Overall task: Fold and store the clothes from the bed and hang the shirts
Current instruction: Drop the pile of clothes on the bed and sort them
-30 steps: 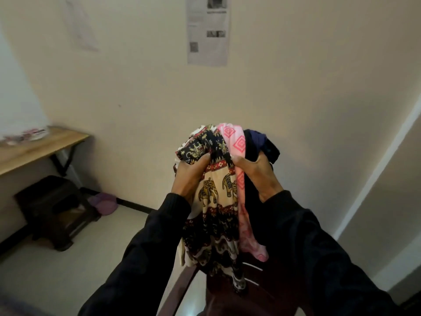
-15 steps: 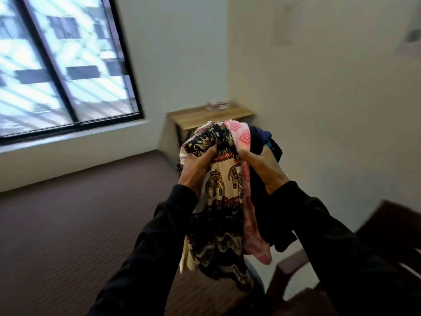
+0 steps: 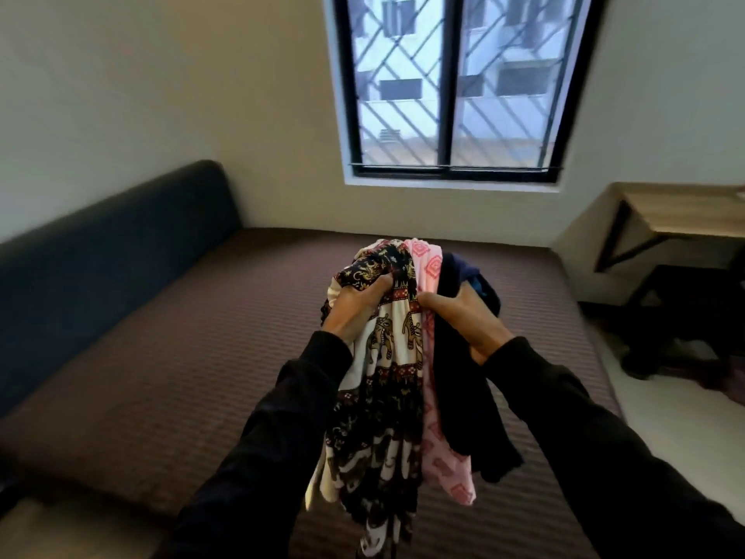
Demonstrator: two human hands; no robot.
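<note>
Both hands hold a bundle of clothes up in front of me, above the bed. My left hand grips a black and white elephant-print garment that hangs down between my arms. My right hand grips a dark navy garment. A pink patterned cloth is bunched between them and hangs below. The bed has a brown ribbed cover, and no clothes lie on the part I can see.
A dark padded headboard runs along the bed's left side. A black-framed window is in the far wall. At the right stands a wooden desk with a dark stool under it.
My view has swung left from a bare wall, past the desk, to face the bed and window. Both hands keep the same grip on the bundle.
</note>
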